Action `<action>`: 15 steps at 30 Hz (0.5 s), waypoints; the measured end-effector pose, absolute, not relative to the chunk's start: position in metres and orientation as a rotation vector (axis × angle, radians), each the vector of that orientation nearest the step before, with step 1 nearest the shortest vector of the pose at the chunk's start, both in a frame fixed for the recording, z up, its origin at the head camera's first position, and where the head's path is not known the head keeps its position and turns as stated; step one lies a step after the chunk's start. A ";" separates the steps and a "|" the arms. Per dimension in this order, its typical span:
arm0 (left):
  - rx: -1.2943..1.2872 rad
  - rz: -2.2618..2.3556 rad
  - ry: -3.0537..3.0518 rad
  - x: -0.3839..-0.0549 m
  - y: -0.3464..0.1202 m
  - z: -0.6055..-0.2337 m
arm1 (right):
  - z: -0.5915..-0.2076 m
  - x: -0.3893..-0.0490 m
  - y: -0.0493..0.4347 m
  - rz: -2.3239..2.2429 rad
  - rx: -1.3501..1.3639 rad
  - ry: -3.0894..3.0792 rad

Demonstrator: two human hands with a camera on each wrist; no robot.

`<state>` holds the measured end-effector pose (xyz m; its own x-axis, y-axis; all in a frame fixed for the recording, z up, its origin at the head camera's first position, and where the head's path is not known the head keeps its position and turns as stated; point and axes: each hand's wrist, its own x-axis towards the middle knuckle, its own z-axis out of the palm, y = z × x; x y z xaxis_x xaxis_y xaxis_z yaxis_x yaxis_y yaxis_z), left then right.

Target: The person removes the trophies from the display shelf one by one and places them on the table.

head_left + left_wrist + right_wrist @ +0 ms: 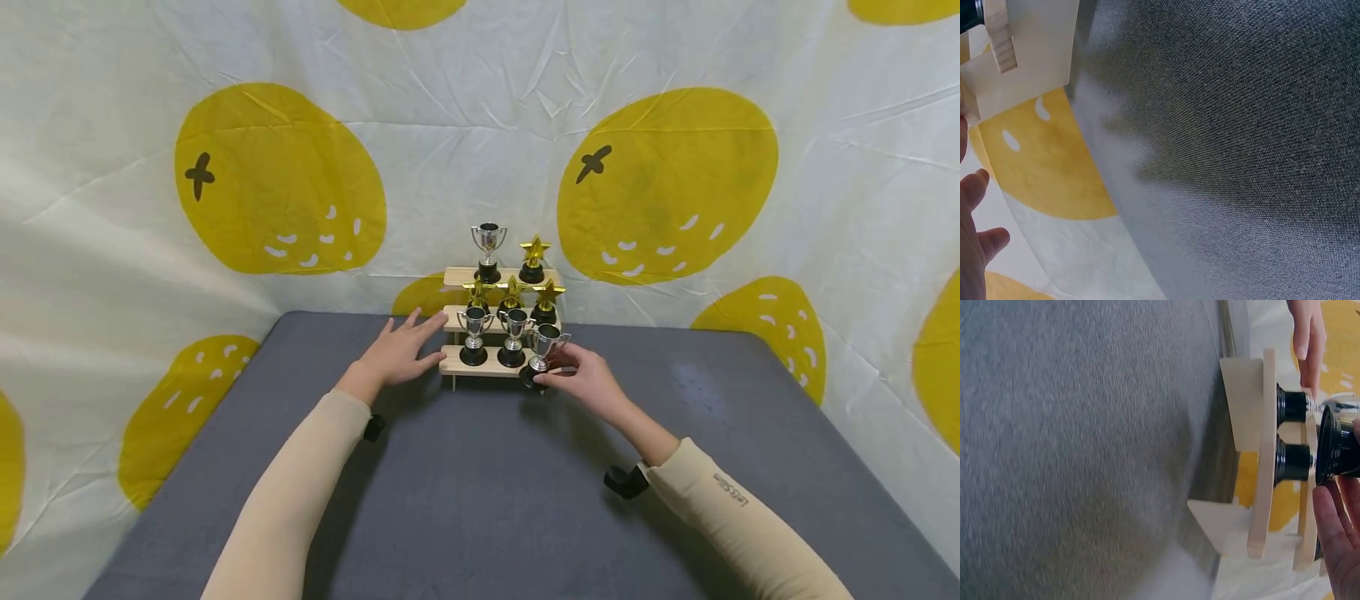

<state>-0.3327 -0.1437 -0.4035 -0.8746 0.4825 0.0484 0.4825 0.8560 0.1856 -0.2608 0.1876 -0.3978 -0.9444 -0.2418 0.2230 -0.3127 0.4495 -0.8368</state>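
Note:
My right hand (588,385) pinches a small silver trophy cup (544,340) by its black base, at the right end of a three-tier wooden display stand (452,364). In the right wrist view the trophy's black base (1337,450) is tilted and held off the lowest shelf. Two matching silver trophies (513,327) stand upright on that shelf, to the left. With fingers spread, my left hand (395,350) is at the stand's left end; contact is hard to tell. Its fingers (974,187) appear partly at the edge of the left wrist view.
Three gold star trophies (512,292) stand on the middle shelf. Up top are another silver trophy cup (488,240) and a gold star trophy (535,252). The stand is near the back of a grey table (480,492), before a white cloth (465,167) with yellow fruit shapes.

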 end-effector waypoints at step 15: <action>-0.806 -0.318 -3.020 -0.333 -0.145 -0.403 | -0.412 -0.250 0.151 1.522 0.581 -2.640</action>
<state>-0.3333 -0.1454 -0.4028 -0.8683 0.4934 0.0518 0.4934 0.8478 0.1945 -0.2502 0.1508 -0.4115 -0.9291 -0.2995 0.2171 -0.3379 0.4486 -0.8274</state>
